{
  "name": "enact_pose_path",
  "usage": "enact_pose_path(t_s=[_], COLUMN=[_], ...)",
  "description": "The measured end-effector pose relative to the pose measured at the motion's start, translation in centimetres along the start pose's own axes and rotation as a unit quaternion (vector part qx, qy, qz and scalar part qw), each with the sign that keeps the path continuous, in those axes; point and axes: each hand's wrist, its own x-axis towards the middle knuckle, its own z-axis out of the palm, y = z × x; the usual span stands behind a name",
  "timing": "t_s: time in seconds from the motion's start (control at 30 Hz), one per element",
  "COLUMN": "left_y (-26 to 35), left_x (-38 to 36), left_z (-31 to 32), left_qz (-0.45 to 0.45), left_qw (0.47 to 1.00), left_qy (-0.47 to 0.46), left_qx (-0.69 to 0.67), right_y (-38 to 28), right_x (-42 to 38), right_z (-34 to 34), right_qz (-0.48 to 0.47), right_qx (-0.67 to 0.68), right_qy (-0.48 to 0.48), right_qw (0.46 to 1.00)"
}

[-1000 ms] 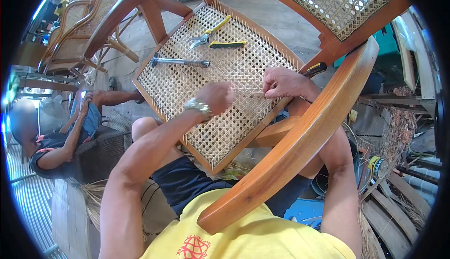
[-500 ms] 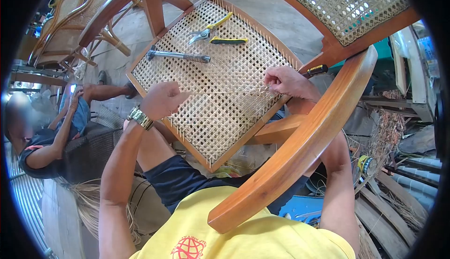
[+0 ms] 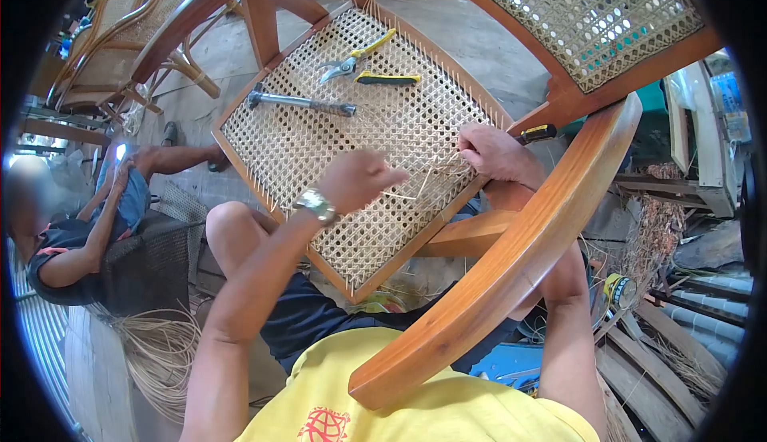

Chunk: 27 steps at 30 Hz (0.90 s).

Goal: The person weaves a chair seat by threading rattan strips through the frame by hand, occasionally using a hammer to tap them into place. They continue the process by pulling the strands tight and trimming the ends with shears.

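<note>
A woven cane seat panel [image 3: 311,142] in a wooden chair frame lies in front of me, with loose strand ends standing along its edges. My left hand [image 3: 359,182], slightly blurred and wearing a metal watch [image 3: 314,205], is closed in a pinch over the middle of the weave. Thin pale cane strands [image 3: 425,180] lie between my two hands. At the panel's right edge my right hand [image 3: 499,154] has its fingers curled together on a strand; its fingertips are partly hidden. On the panel rest a hammer [image 3: 300,103] and yellow-handled pruning shears [image 3: 351,62].
A curved wooden armrest [image 3: 511,258] crosses in front of my right arm. A black-and-yellow handled tool [image 3: 537,133] sits beside my right hand. The caned chair back [image 3: 587,22] rises at upper right. Another person [image 3: 88,234] sits at left, near coiled cane [image 3: 164,354].
My left hand has moved right across the panel, closer to my right hand. The strand stretched between them earlier now looks slack and bent. My right hand stays near the same edge.
</note>
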Motion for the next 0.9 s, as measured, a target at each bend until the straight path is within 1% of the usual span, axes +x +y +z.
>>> enact_pose_path(t_s=[0.03, 0.07, 0.1, 0.13, 0.17, 0.2, 0.23, 0.27, 0.33, 0.37, 0.43, 0.47, 0.5, 0.57, 0.6, 0.63, 0.67, 0.7, 0.73, 0.77, 0.83, 0.9], left_y=[0.1, 0.8, 1.5, 1.9, 1.9, 2.1, 2.2, 2.3, 3.3, 3.4, 3.5, 3.5, 3.4, 3.1, 2.8, 2.7, 2.5, 2.6, 2.6, 2.6, 2.3, 2.0], left_x=[0.8, 1.0, 1.2, 1.3, 1.5, 1.6, 1.7, 1.7, 1.1, 0.9, 0.5, 0.5, 0.7, 0.7, 0.7, 0.8, 1.1, 1.5, 1.8, 1.9, 2.2, 2.3], left_z=[2.5, 3.8, 4.9, 5.7, 6.1, 6.2, 6.3, 6.4, 6.1, 6.3, 6.8, 6.8, 6.8, 6.6, 6.4, 6.1, 5.8, 5.1, 4.6, 4.6, 4.7, 5.0], left_qz=[0.06, 0.06, 0.036, 0.012, 0.013, 0.016, 0.02, 0.019, 0.035, 0.034, 0.008, 0.008, 0.004, 0.001, 0.027, 0.053, 0.052, 0.016, -0.018, -0.018, -0.027, -0.025], left_qw=[0.998, 0.998, 0.999, 0.999, 0.999, 0.999, 0.999, 0.999, 0.999, 0.999, 0.998, 0.998, 0.998, 0.998, 0.996, 0.993, 0.993, 0.998, 0.999, 0.999, 0.995, 0.997], left_qy=[0.013, 0.012, 0.025, 0.037, 0.035, 0.034, 0.036, 0.036, 0.005, 0.006, 0.02, 0.02, 0.034, 0.048, 0.079, 0.109, 0.11, 0.059, 0.006, 0.005, -0.003, 0.009], left_qx=[-0.029, -0.028, -0.025, -0.022, -0.022, -0.027, -0.032, -0.03, -0.025, -0.025, -0.057, -0.057, -0.05, -0.043, -0.022, 0.0, 0.002, -0.018, -0.038, -0.038, -0.092, -0.071], right_y=[-0.4, -0.9, -1.2, -1.5, -1.8, -1.8, -1.6, -1.6, -1.5, -1.4, -1.6, -1.7, -1.9, -2.3, -1.8, -0.9, -0.1, 0.7, 1.3, 2.0, 1.1, 0.5], right_x=[-0.1, -0.1, 0.0, 0.1, 0.3, 0.2, 0.2, 0.5, 0.7, 0.7, 0.6, 0.3, 0.2, 0.0, -0.2, -0.4, -0.5, -0.3, -0.1, -0.2, -0.3, -0.3], right_z=[-0.1, -0.4, -0.6, -0.5, -0.4, -0.3, -0.1, -0.2, -0.4, -0.8, -1.8, -2.3, -2.3, -2.3, -2.1, -1.7, -1.2, -0.7, -0.2, 0.0, -0.5, -1.0], right_qz=[0.001, 0.05, 0.099, 0.101, 0.124, 0.146, 0.147, 0.162, 0.183, 0.182, 0.213, 0.244, 0.245, 0.24, 0.24, 0.237, 0.234, 0.233, 0.232, 0.222, 0.218, 0.169], right_qx=[0.0, 0.038, 0.076, 0.078, 0.182, 0.285, 0.286, 0.352, 0.467, 0.467, 0.527, 0.55, 0.551, 0.583, 0.583, 0.57, 0.556, 0.558, 0.369, 0.162, 0.179, 0.134], right_qy=[0.002, 0.01, 0.018, 0.018, 0.027, 0.036, 0.037, 0.029, 0.024, 0.023, 0.06, 0.064, 0.064, 0.087, 0.087, 0.055, 0.023, 0.022, 0.041, 0.058, 0.065, 0.017], right_qw=[1.0, 0.998, 0.992, 0.992, 0.975, 0.947, 0.946, 0.922, 0.865, 0.865, 0.821, 0.796, 0.796, 0.771, 0.771, 0.785, 0.797, 0.797, 0.899, 0.96, 0.957, 0.976])
